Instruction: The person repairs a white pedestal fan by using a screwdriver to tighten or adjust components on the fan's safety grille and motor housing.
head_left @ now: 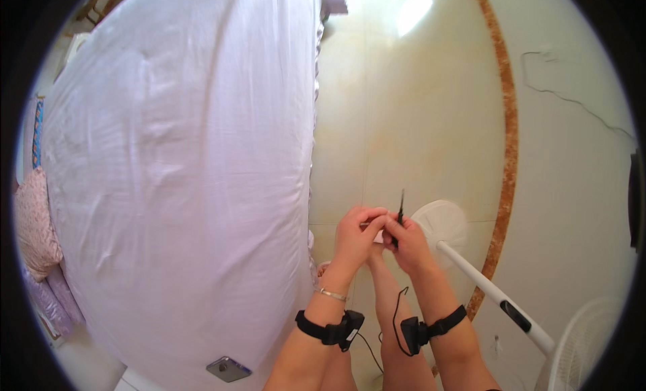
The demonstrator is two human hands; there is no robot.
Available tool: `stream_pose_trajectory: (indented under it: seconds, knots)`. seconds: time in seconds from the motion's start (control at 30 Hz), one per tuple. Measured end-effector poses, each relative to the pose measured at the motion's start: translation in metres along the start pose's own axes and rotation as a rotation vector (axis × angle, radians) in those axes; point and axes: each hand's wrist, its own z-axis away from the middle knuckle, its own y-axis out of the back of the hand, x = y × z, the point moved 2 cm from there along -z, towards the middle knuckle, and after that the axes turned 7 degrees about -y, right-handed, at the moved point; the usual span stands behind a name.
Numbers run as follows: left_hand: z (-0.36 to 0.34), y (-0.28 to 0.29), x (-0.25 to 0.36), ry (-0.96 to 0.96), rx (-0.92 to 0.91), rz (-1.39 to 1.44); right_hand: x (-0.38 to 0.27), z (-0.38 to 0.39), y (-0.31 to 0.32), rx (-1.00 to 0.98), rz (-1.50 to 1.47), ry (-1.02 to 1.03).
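Observation:
My left hand (pixel 358 235) and my right hand (pixel 409 244) are close together in front of me, above my legs, with fingertips nearly meeting. In my right hand is a slim black-handled tool (pixel 400 216) with a thin pointed end directed away from me; its exact kind cannot be made out. The fingers of my left hand are pinched together beside it. What they hold, if anything, is too small and covered to name. A small pale patch (pixel 378 238) shows just below the left fingers. Both forearms wear black straps with small devices, and a bracelet circles my left wrist.
A bed with a pale lilac sheet (pixel 182 149) fills the left; a phone (pixel 229 369) lies on its near edge. Pillows (pixel 37 223) are at the far left. A white standing fan's base (pixel 441 223) and pole (pixel 471 273) are close to my right arm. A cable (pixel 572 98) runs at right.

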Motion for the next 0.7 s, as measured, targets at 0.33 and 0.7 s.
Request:
stream_pose_trajectory:
  seconds: [0.33,0.7]
  knots:
    - [0.087,0.031,0.135,0.021,-0.309,0.189,-0.011,0.162,-0.058,-0.007,-0.117,0.088]
    - [0.163,0.025,0.255,-0.222,-0.605,0.127,-0.056,0.331,-0.051,0.092,0.414,0.437]
